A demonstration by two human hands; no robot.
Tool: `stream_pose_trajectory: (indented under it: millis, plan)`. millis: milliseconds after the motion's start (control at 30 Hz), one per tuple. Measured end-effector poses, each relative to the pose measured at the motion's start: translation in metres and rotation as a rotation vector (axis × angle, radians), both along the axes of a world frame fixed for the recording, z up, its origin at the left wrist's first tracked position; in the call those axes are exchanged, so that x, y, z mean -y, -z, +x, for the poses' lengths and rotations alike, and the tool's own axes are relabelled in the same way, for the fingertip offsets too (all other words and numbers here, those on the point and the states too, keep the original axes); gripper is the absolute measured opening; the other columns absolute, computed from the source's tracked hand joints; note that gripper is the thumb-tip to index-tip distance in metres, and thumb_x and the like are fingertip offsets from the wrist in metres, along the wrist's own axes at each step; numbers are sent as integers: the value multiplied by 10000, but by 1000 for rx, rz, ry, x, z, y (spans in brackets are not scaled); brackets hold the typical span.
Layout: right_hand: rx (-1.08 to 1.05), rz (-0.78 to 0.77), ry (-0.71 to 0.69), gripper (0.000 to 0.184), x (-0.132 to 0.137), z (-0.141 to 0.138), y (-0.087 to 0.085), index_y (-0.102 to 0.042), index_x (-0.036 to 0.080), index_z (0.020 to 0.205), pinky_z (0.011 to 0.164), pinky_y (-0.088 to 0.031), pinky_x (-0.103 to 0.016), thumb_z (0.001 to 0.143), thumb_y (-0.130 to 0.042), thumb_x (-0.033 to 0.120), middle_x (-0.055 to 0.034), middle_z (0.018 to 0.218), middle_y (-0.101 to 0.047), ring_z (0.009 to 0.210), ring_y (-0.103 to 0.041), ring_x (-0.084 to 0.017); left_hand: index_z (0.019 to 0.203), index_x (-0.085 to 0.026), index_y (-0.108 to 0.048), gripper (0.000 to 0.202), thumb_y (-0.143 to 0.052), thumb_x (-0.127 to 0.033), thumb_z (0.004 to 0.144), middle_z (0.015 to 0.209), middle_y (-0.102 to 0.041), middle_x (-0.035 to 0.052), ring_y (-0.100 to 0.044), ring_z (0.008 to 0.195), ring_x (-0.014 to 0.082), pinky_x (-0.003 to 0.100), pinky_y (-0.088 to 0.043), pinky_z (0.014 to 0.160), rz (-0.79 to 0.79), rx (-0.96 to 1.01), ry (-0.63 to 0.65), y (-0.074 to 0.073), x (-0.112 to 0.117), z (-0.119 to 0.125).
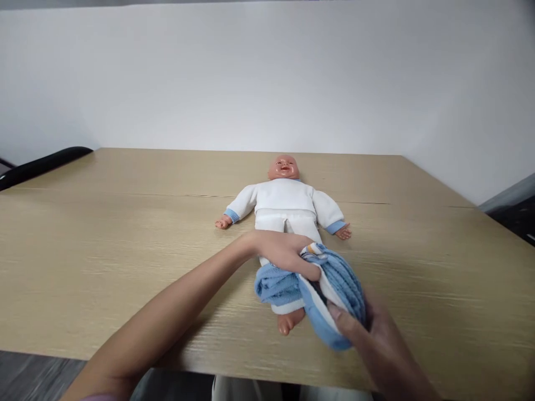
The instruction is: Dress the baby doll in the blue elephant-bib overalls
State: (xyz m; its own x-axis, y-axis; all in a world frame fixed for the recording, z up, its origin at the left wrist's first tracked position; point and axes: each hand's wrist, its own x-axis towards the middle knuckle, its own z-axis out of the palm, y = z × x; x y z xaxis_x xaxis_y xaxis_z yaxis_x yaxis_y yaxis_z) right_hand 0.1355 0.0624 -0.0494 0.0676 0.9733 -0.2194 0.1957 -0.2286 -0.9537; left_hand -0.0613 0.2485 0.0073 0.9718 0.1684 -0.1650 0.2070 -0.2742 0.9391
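Note:
A baby doll (286,203) in a white top and white trousers lies on its back on the wooden table (104,250), head away from me. A blue knitted garment (330,287) with a white edge is bunched over its lower legs. My left hand (286,253) grips the garment's upper edge at the doll's legs, fingers closed on the cloth. My right hand (368,328) holds the garment's near side, thumb pressed on the blue fabric. One bare foot (288,322) sticks out below the cloth.
A plain white wall stands behind the table. A black chair back (42,164) shows at the far left. A grey and dark object (514,209) sits past the table's right edge. The near table edge runs just under my forearms.

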Motion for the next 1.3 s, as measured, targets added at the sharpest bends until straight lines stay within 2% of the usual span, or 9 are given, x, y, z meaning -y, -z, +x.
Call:
stream_pose_trajectory:
  millis: [200,367,500,600,700,900,1000,1133,1300]
  plan:
    - [66,25,158,694,27,-32,-5,-706,217,1428,1265,-498,-490,896,-764,660,-160,1454,-744,1506,-569,-433,1095,-202,-650,388,-736,-510,875,1073,-760,40,-724,977,261,372,-540,877,290,-179,-27,-22,15,-3]
    - [170,88,288,526,36,-26,14,-774,226,1253,1120,-601,-436,906,-732,620,-106,1277,-824,1280,-745,-383,1372,-196,-635,645,-725,-562,849,1252,-769,120,-741,1130,342,396,-555,862,478,-347,-34,-26,24,-1]
    - [455,166,262,402,43,-11,30,-787,244,1076,927,-600,-435,928,-681,602,-85,1063,-801,1094,-760,-373,1405,-204,-619,727,-785,-554,791,1246,-776,126,-744,1120,351,373,-538,776,561,-403,-62,-24,32,6]
    - [565,323,235,332,42,-4,35,-777,247,1026,914,-569,-443,945,-668,551,-102,1136,-740,1079,-722,-356,1390,-199,-622,737,-834,-542,773,1232,-778,123,-746,1079,333,353,-523,746,602,-413,-74,-23,38,9]
    - [513,363,243,346,39,-5,40,-747,244,1167,1067,-525,-477,973,-640,510,-122,1321,-702,1248,-678,-374,1374,-190,-635,706,-862,-513,789,1249,-772,138,-752,1056,326,345,-517,735,660,-463,-100,-25,44,11]
    - [262,177,206,528,37,-9,51,-676,236,1438,1119,-573,-443,1005,-621,533,-123,1421,-758,1354,-691,-366,1362,-181,-624,729,-893,-531,782,1256,-764,161,-756,1060,353,363,-507,740,704,-518,-151,-23,50,13]
    - [185,146,199,507,33,-6,49,-728,235,1417,1144,-587,-438,990,-657,499,-123,1433,-770,1369,-700,-362,1304,-205,-629,728,-900,-572,736,1201,-773,135,-752,1020,343,350,-475,697,660,-499,-183,-20,48,11]
    - [97,78,195,457,29,-7,40,-802,227,1329,1067,-640,-449,948,-701,460,-122,1267,-842,1264,-764,-373,1256,-226,-614,749,-875,-665,709,1060,-767,93,-735,953,336,341,-437,659,612,-445,-216,-17,44,2]
    - [-16,73,187,425,25,-13,34,-834,236,1277,1009,-668,-459,891,-751,393,-109,1127,-872,1133,-809,-357,1242,-248,-578,679,-877,-551,714,984,-724,44,-708,899,297,327,-436,700,537,-330,-244,-14,47,-16]
